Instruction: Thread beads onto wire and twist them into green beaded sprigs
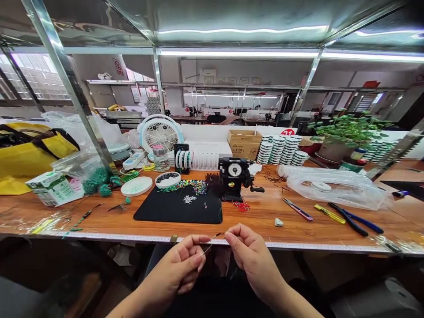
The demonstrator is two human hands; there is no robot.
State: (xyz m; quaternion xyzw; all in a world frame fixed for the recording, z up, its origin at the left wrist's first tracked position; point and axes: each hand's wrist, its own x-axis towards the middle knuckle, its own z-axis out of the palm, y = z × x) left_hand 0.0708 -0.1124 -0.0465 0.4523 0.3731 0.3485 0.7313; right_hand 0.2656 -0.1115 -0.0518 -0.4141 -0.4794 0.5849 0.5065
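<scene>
At the table's front edge, my left hand [187, 263] is closed in a pinch around a thin needle-like rod [207, 249] that slants up to the right. My right hand [251, 251] pinches a short dark strand [219, 234] between thumb and forefinger. The strand's free end points left, close to the rod's tip; whether the two touch, I cannot tell. Beyond my hands lies a black mat [179, 210] with small silver pieces [190, 199] and colourful beads [195, 186] on it. A black hand-cranked machine [234, 179] stands at the mat's right.
White spools [205, 161] line up left of the machine. On the right lie pink-handled tweezers [298, 209], a yellow cutter [329, 213] and blue-black pliers [356, 219]. Two round dishes, a dark one [179, 177] and a pale one [136, 186], sit left. A metal post [76, 92] rises there.
</scene>
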